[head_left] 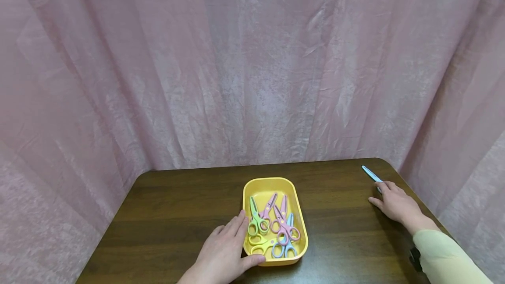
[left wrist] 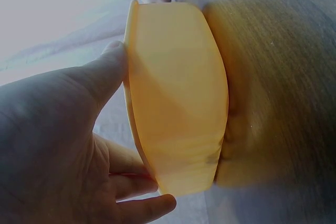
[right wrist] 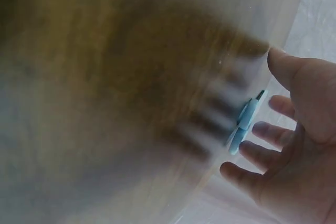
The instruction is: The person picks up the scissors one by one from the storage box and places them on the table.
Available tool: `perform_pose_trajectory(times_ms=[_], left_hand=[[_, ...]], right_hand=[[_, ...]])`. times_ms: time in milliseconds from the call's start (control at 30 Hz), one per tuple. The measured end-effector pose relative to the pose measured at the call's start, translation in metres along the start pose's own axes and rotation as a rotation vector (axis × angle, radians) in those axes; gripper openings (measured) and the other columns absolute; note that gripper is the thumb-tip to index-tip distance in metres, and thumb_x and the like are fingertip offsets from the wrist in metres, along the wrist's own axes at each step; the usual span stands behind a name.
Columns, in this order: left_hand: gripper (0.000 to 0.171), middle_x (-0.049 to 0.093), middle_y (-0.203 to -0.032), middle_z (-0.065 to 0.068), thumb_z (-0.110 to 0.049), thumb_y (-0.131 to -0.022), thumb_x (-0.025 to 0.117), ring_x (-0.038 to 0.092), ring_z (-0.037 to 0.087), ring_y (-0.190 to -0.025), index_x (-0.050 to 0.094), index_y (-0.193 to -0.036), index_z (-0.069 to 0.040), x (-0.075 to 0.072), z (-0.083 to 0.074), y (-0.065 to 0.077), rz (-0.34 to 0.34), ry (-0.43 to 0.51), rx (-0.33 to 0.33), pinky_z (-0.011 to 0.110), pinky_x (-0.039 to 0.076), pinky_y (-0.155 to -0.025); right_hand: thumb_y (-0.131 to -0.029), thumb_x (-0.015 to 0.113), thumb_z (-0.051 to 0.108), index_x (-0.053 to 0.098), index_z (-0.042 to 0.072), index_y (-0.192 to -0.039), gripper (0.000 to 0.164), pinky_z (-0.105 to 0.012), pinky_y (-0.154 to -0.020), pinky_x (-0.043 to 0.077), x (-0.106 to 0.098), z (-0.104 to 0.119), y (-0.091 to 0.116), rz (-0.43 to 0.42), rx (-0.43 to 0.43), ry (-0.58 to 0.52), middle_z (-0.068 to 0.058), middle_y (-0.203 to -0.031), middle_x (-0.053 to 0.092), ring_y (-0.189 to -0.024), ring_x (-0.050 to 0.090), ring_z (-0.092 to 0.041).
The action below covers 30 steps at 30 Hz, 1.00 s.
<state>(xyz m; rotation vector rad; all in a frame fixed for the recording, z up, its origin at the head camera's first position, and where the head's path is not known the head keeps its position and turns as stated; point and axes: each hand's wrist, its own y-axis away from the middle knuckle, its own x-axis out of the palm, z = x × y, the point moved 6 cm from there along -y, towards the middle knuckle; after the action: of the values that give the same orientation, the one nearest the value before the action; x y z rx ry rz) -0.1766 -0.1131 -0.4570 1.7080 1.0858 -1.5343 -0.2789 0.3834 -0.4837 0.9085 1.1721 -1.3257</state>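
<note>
A yellow tray (head_left: 272,184) holds several scissors. Inside it are green scissors (head_left: 257,221), pink scissors (head_left: 282,224), yellow scissors (head_left: 262,245) and blue scissors (head_left: 289,244). My left hand (head_left: 222,249) rests against the tray's near left corner, with fairly straight fingers along its left side and the thumb on the near rim. At the table's right side, my right hand (head_left: 396,203) reaches over light blue scissors (head_left: 371,173), covering their handle end in the head view. In the right wrist view its fingers are spread, close to the blue scissors (right wrist: 245,123).
The dark wooden table (head_left: 177,214) has rounded far corners. Pink curtains (head_left: 256,78) hang behind it and along both sides. The loose blue scissors lie near the table's right edge.
</note>
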Motion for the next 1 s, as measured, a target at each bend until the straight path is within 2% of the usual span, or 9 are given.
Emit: perform_pose_trajectory(times_ms=[133,567,1000], left_hand=[[0.109,0.042,-0.172,0.019,-0.080,-0.096,0.065,0.053,0.034,-0.150,0.046,-0.166,0.002,-0.0003,0.0001,-0.0005,-0.007,0.003,0.001,0.060,0.051,-0.113],[0.110,0.042,-0.173,0.020,-0.080,-0.095,0.066,0.053,0.035,-0.150,0.045,-0.166,0.002,-0.0006,0.0005,-0.0008,0.007,0.017,0.001,0.062,0.050,-0.112],[0.108,0.042,-0.172,0.020,-0.079,-0.096,0.067,0.052,0.034,-0.151,0.046,-0.165,0.002,0.0006,-0.0001,-0.0002,-0.003,0.018,0.005,0.059,0.050,-0.114]], right_hand=[[-0.108,0.072,0.030,0.056,-0.013,-0.144,0.058,-0.078,-0.090,0.051,0.0003,-0.0010,0.0032,0.015,0.003,0.019,-0.045,-0.145,0.048,-0.130,0.050,-0.068],[-0.108,0.072,0.038,0.056,-0.014,-0.148,0.068,-0.078,-0.101,0.048,0.0039,-0.0001,0.0074,0.039,-0.002,0.058,-0.044,-0.149,0.049,-0.138,0.047,-0.067],[-0.108,0.071,0.037,0.056,-0.013,-0.150,0.067,-0.082,-0.093,0.049,0.0061,0.0019,0.0068,0.018,-0.009,0.090,-0.042,-0.149,0.049,-0.135,0.047,-0.068]])
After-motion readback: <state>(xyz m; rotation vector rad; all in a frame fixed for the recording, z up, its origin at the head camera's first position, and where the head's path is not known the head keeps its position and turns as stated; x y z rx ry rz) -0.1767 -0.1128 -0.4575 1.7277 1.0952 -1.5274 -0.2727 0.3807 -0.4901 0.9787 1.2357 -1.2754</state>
